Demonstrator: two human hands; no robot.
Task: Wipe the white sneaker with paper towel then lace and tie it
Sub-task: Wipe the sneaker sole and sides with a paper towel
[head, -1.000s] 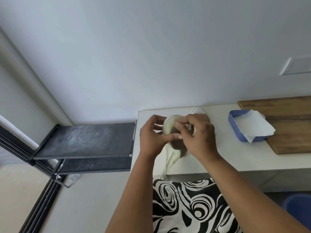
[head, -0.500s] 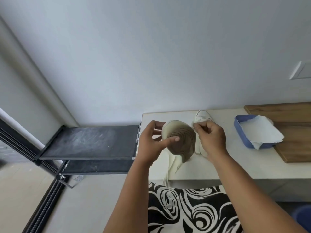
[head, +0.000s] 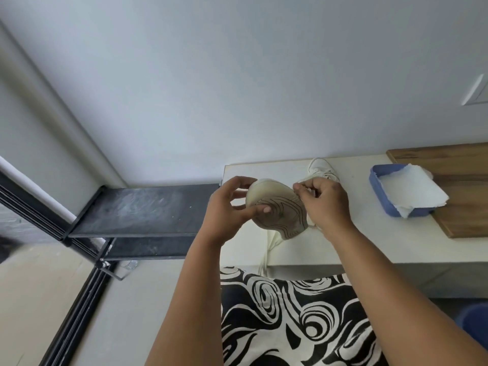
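Sneaker (head: 277, 210) held up above the near left part of the white tabletop (head: 369, 244), sole turned toward the camera, tan tread with dark curved lines showing. Left hand (head: 229, 210) grips it at the sole's left edge: thumb pressed flat on the tread, fingers curled round the far side. Right hand (head: 323, 204) sits at the sole's right edge, fingertips bunched in a pinch; most likely on a lace or the shoe's upper, but what exactly is between them cannot be told. Both grips closed, neither slack. Cream laces (head: 266, 249) hang from under the sneaker, trail over the tabletop's front edge. A second white shoe (head: 320, 167) lies on the tabletop behind the right hand, near the wall, partly hidden by it. Blue tray (head: 380, 196) to the right, holding a sheet of paper towel (head: 414, 191) that overhangs its near corner; tray rests partly on a wooden board (head: 454, 188) at the tabletop's right end. Dark metal shelf (head: 142, 207) butts against the tabletop's left side. Black-and-white swirl-print cloth (head: 285, 320) between the forearms, below the tabletop.
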